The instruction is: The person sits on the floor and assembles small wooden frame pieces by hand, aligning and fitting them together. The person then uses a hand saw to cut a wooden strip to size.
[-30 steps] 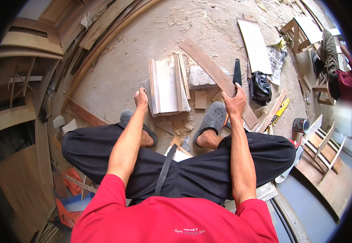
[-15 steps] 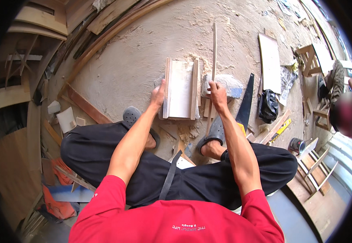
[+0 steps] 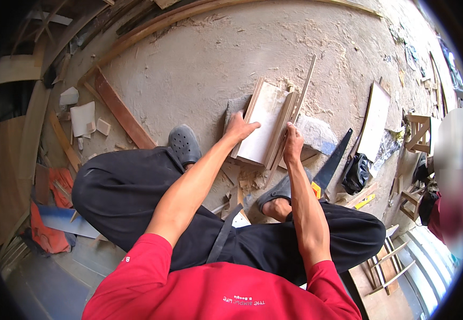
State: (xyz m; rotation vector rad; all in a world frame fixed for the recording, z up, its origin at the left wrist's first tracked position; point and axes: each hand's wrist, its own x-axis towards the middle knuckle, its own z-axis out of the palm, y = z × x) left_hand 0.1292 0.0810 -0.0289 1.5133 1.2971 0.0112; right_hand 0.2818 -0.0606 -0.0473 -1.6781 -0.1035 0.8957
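In front of me lies a pale wooden panel [image 3: 264, 118] with raised strips along both long sides, tilted to the right at its far end. My left hand [image 3: 240, 128] grips the panel's left edge, with the thumb over the top face. In my right hand [image 3: 294, 141] is a long thin wooden strip [image 3: 305, 85], pinched in closed fingers. The strip runs along the panel's right side, very near or touching it, and extends past the panel at both ends.
A pale block [image 3: 317, 133] sits right of the panel. Beside my right foot is a handsaw [image 3: 334, 166]; beyond it are a white board [image 3: 375, 120] and black plastic bag [image 3: 356, 175]. A reddish plank [image 3: 119, 109] lies left. Another person [image 3: 447, 208] is at the far right.
The thin strip has come from apart on the right to alongside the panel. My left thumb now lies over the panel's top. The view has swung, so the panel appears tilted and further right.
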